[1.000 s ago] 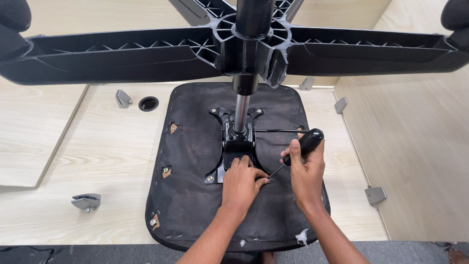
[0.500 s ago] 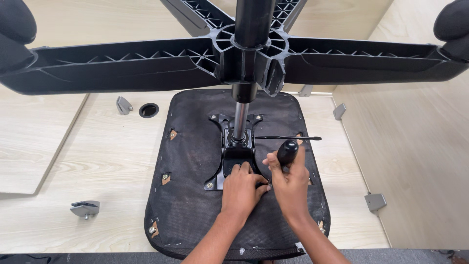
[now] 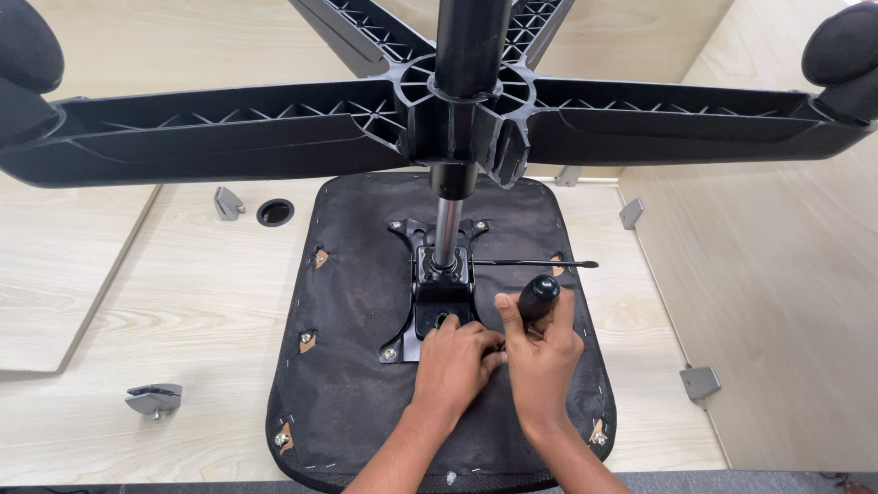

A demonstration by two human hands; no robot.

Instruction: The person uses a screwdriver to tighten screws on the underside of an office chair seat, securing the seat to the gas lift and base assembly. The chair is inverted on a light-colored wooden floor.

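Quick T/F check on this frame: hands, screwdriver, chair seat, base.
1. The right hand grips a black-handled screwdriver. True.
2. The left hand rests on the wooden tabletop. False: it lies on the seat underside, beside the metal mounting plate.
3. The chair stands upright on its wheels. False: the seat lies face down, the star base up.
4. A thin lever sticks out from the plate to the right side of the picture. True.

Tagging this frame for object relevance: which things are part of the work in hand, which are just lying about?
In use:
- right hand gripping black-handled screwdriver
- left hand at the black mounting plate
- upturned seat
- gas column and star base

Lying about:
- metal brackets
- wooden panel with its round hole
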